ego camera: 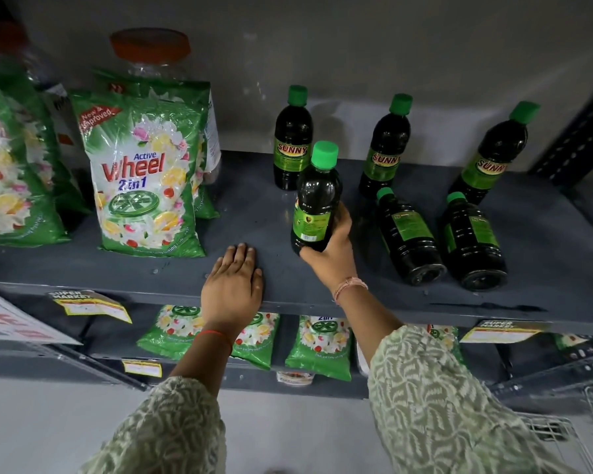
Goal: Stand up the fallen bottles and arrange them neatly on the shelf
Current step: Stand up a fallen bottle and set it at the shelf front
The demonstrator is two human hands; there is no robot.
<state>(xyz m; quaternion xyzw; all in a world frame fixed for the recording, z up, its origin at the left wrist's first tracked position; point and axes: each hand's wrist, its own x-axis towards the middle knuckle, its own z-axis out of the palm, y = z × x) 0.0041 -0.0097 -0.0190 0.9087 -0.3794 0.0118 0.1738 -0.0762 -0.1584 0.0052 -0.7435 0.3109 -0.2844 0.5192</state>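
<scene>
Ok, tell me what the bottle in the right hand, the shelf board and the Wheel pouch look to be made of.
Held bottle: probably clear glossy plastic over dark liquid, judging by sharp highlights; green screw cap looks like matte plastic.
Shelf board: apparently grey painted metal, with a folded front lip and scuffs.
Wheel pouch: shiny printed plastic film, crinkled and glinting.

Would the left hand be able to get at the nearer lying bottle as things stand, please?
Probably not easily. The left hand lies flat on the shelf edge, and the right hand with its held bottle stands between it and the lying bottle.
</scene>
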